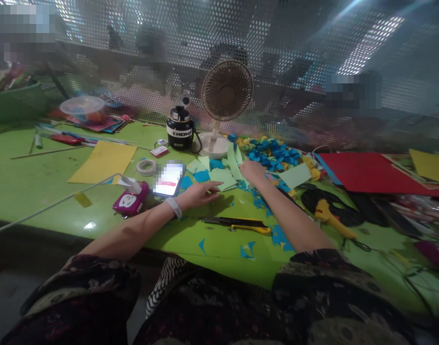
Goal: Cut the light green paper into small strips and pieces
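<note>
My left hand (201,193) hovers low over the green table with its fingers stretched out and nothing in them. Just left of it lies a lit phone (168,179); pale green paper pieces (222,178) and blue ones lie beyond its fingertips. My right hand (253,172) is closed at the pale green paper strips (234,162), its fingertips partly hidden against them. Behind it spreads a heap of blue and yellow paper scraps (273,152). A yellow-handled utility knife (237,223) rests on the table in front of both hands.
A small fan (227,91) and a black jug (179,130) stand at the back. On the left are a purple power adapter (133,199) with a cable, a tape roll (146,166) and yellow paper (104,162). A yellow glue gun (332,220) and red sheets (366,170) lie right.
</note>
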Demonstrator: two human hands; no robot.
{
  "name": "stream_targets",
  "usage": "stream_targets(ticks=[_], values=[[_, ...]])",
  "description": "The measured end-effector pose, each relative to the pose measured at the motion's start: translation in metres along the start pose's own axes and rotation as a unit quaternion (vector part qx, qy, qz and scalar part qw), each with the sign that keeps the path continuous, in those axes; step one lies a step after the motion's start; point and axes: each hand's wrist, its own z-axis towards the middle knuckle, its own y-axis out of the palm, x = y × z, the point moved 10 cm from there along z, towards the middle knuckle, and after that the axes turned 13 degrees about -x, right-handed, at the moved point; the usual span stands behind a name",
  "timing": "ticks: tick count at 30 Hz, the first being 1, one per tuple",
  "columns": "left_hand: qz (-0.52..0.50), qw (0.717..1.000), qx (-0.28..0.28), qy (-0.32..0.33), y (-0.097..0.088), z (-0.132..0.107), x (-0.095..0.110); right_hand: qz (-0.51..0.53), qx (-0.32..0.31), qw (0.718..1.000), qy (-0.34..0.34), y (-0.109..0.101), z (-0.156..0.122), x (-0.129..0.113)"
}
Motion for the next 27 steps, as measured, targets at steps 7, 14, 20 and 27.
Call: stream_targets(ticks=[7,14,20,27], values=[[-0.14,0.989,0.038,-0.004,-0.005,0.0,-0.001,-0.039,0.069,0.997,-0.017,-0.03,-0.069,-0.011],[-0.468,0.881,0.018,-0.062,0.022,-0.003,-0.008,-0.13,0.167,0.943,-0.259,0.012,-0.187,-0.097],[-0.566,0.822,-0.007,-0.061,0.027,-0.001,-0.007,-0.031,0.278,0.869,-0.407,-0.001,-0.219,-0.071],[-0.45,0.89,-0.041,-0.057,0.032,-0.003,-0.001,0.227,0.279,0.81,-0.464,-0.02,-0.224,-0.047]])
